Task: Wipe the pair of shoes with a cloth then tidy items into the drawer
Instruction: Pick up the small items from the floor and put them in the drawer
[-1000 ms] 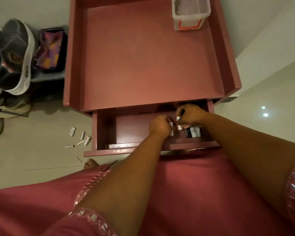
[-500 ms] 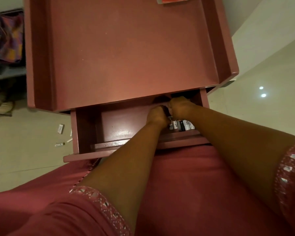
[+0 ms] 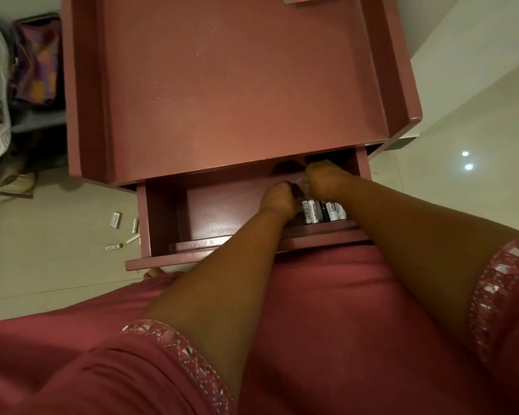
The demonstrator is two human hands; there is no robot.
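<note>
bare forearms; short pink sleeves [image 3: 174, 345] edged with a band of small mirror-like pieces; matching pink garment [image 3: 327, 324] below.

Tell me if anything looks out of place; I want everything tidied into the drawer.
Yes: several small tubes lie scattered on the floor left of the open drawer, apart from the row of tubes inside.

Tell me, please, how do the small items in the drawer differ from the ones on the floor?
The items in the drawer stand packed side by side in a row at the drawer's right; the items on the floor lie scattered and apart. The drawer row sits beside both hands; the floor ones are untouched. Both groups are small, mostly white containers.
</note>
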